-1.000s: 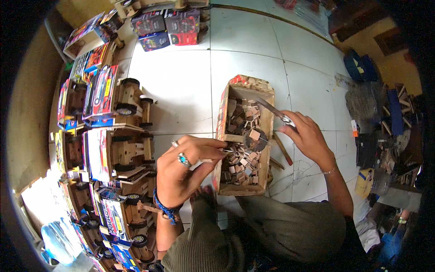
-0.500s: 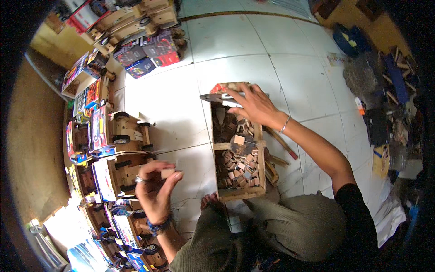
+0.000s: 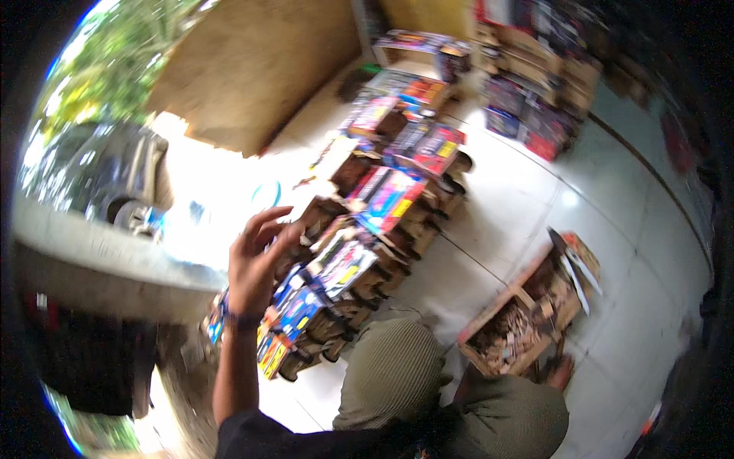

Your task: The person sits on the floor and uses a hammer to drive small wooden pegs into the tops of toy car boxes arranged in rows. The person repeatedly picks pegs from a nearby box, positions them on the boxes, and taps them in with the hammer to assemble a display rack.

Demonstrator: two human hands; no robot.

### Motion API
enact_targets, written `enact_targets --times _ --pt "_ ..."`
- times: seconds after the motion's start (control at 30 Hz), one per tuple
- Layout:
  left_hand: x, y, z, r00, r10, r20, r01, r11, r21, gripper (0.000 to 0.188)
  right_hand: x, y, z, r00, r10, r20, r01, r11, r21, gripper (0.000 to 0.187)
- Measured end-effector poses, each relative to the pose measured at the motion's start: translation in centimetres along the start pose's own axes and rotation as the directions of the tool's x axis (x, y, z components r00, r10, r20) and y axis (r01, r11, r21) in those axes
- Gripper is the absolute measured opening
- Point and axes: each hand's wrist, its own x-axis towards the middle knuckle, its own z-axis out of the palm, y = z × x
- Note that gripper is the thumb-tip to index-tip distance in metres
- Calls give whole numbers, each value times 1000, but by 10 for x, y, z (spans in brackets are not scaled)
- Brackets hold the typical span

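My left hand is raised at the left, with its thumb and fingers apart. Blur covers the fingertips, and no piece is clearly visible between them. Close beyond it stand rows of wooden toy trucks with colourful printed panels and dark wheels. My right hand is out of sight. On the floor to the right lies a two-part wooden box holding many small wood pieces. Pliers with dark jaws and pale handles rest across its far end.
A board stands upright behind the trucks. More toy trucks are stacked at the far right, on white floor tiles. A pale ledge runs along the left, with greenery beyond. My bent knees are between the trucks and box.
The view has swung left. My left hand has risen toward the trucks, and its pinch on a small wood block has loosened. My right hand has left the pliers and the view.
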Motion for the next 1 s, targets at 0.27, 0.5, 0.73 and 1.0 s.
enact_targets --times 0.27,0.5,0.73,1.0 --pt "103 -62 -83 975 -220 25 222 969 -107 34 36 46 -47 968 246 38 -249 946 208 34" --pt "179 -119 -74 941 -121 317 114 993 41 33 95 -44 -233 710 471 -524 163 613 773 49" --pt "220 -154 -54 895 -99 435 137 989 -57 36 54 -263 -320 884 81 -460 379 451 808 43" --pt "224 -172 -42 880 -146 452 221 968 -117 35 21 -413 -318 903 -231 -361 426 386 818 35"
